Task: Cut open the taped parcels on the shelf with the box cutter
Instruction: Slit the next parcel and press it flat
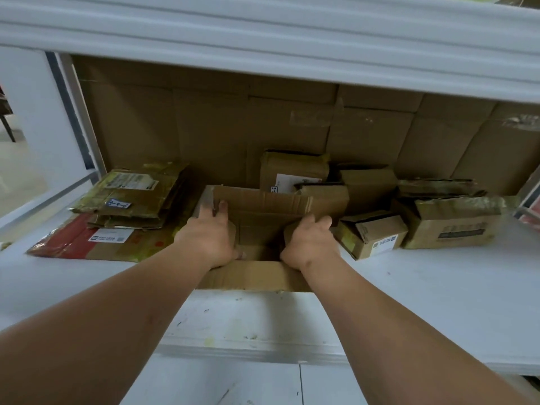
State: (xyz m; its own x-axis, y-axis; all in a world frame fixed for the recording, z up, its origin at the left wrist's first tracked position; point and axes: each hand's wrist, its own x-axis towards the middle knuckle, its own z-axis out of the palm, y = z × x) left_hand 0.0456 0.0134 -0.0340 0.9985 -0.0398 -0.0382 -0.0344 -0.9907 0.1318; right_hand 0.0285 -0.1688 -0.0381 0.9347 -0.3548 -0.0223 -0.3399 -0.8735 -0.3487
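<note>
In the middle of the picture an open brown box (263, 211) sits on the white shelf (409, 302). The left hand (209, 232) holds the box's left side flap, fingers pointing up and thumb tucked inside. The right hand (311, 241) holds the right flap, its fingers bent over the edge. At the left lies a flat taped parcel (131, 194) on top of a red and brown one (84, 244). At the right sit a small open box (372, 235) and a bigger taped parcel (453, 223). I cannot see the box cutter.
</note>
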